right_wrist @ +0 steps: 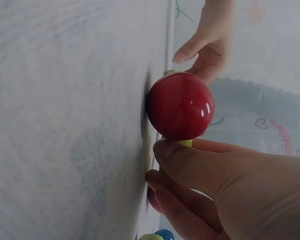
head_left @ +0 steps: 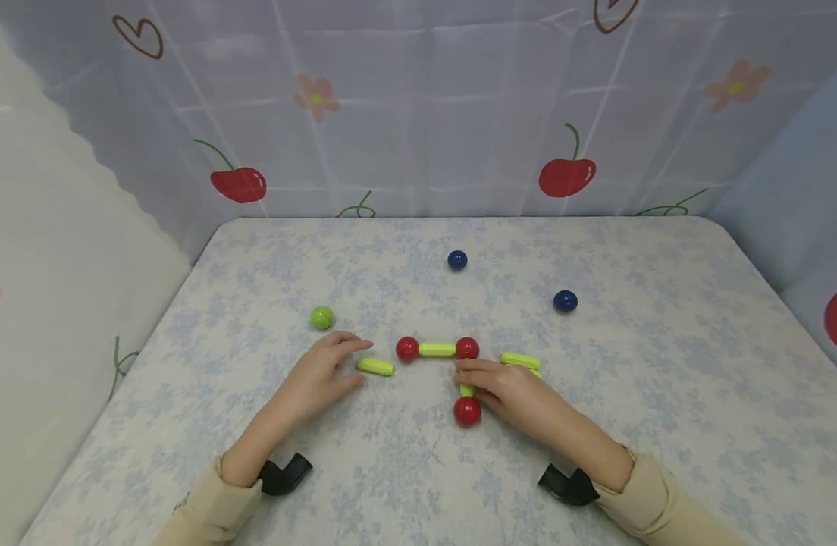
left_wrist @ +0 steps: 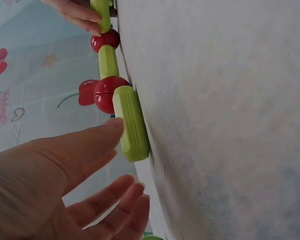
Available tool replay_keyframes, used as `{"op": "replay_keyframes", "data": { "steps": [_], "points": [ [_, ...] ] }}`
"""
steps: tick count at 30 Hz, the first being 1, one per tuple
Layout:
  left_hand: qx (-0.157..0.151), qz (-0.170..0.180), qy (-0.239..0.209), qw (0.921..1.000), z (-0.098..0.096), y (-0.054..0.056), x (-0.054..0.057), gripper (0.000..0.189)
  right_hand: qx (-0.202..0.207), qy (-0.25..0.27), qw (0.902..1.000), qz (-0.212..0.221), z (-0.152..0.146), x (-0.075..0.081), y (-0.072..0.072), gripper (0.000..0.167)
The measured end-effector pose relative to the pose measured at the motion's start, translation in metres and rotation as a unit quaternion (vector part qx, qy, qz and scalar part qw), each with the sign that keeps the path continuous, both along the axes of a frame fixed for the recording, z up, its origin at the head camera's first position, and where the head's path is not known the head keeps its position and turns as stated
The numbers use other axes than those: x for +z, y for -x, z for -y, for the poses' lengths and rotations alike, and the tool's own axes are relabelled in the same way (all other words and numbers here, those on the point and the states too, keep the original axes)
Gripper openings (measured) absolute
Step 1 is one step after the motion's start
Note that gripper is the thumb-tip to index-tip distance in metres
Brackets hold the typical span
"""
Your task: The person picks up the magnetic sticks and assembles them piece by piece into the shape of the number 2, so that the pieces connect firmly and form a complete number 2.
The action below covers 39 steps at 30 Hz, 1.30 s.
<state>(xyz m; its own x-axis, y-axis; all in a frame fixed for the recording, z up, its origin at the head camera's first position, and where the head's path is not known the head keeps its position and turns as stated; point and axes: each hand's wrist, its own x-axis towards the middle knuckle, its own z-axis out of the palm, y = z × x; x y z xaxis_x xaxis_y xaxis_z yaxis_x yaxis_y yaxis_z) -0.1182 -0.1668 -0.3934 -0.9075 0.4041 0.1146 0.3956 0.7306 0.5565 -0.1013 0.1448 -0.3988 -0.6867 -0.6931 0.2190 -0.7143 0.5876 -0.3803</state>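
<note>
My right hand [head_left: 521, 390] pinches a yellow-green rod [head_left: 467, 390] that runs between two red balls. The nearer red ball [head_left: 467, 412] shows large in the right wrist view; the farther one [head_left: 467, 348] forms a corner. From that corner another yellow-green rod [head_left: 437, 349] leads left to a third red ball [head_left: 408, 349]. Beside a loose yellow-green rod [head_left: 375, 367] is my left hand [head_left: 323, 375], fingers apart and holding nothing. In the left wrist view its thumb overlaps that ridged rod [left_wrist: 130, 125]; contact is unclear. My right fingers cover part of the pinched rod.
More yellow-green rods [head_left: 519, 359] lie right of the corner ball, partly behind my right hand. A green ball [head_left: 321, 318] sits beyond my left hand. Farther back are two blue balls, one central [head_left: 457, 260] and one to the right [head_left: 565, 301]. A printed curtain [head_left: 418, 114] hangs behind the table.
</note>
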Motion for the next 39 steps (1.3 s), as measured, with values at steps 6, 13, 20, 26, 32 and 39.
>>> {"op": "replay_keyframes", "data": {
  "steps": [6,13,20,26,32,39],
  "points": [
    [-0.015,0.000,0.040,0.9991,-0.007,0.007,-0.004,0.022,-0.001,0.001,1.0000,0.002,0.000,-0.001,0.000,0.033],
    [-0.032,0.023,0.011,0.9992,-0.012,0.007,-0.006,0.018,-0.006,0.001,1.0000,0.006,0.000,0.000,0.000,0.034],
    [-0.121,0.055,-0.046,0.9901,-0.025,-0.002,-0.006,0.019,-0.010,0.003,0.9999,0.007,0.000,-0.001,0.000,0.034],
    [-0.152,0.075,-0.057,0.9838,-0.039,-0.008,-0.008,0.017,-0.014,0.004,0.9999,0.008,0.001,-0.001,0.000,0.035],
    [-0.159,0.072,-0.063,0.9827,-0.050,-0.009,-0.010,0.016,-0.013,0.000,0.9999,0.007,0.001,0.001,0.001,0.035],
    [-0.172,0.060,-0.065,0.9812,-0.060,-0.010,-0.013,0.015,-0.009,0.004,0.9999,0.002,0.001,0.002,0.001,0.033]
  ]
}}
